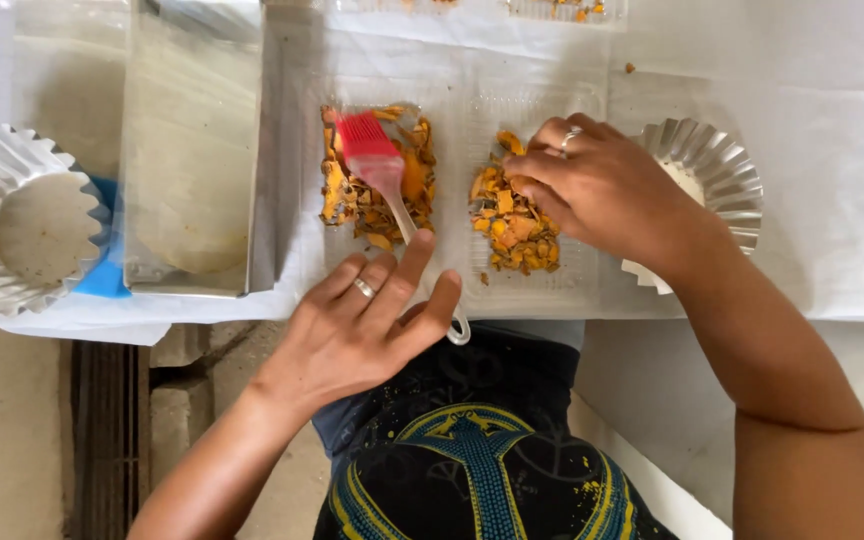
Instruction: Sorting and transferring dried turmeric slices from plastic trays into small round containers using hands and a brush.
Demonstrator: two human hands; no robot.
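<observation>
My left hand point(367, 320) grips the clear handle of a pastry brush point(377, 160) with red bristles. The bristles rest on orange-yellow dried pieces point(352, 200) in the left half of a clear plastic tray point(452, 110). My right hand point(592, 185) reaches into the right half of the tray, its fingertips pinched on the orange pieces point(512, 230) heaped there. Each hand wears a ring.
A fluted metal tart mould point(12, 220) sits at the far left on a blue object point(107, 270). A rectangular metal pan point(192, 150) stands beside it. Another fluted mould point(717, 170) lies behind my right wrist. White paper point(832, 150) covers the table; more clear trays are at the top edge.
</observation>
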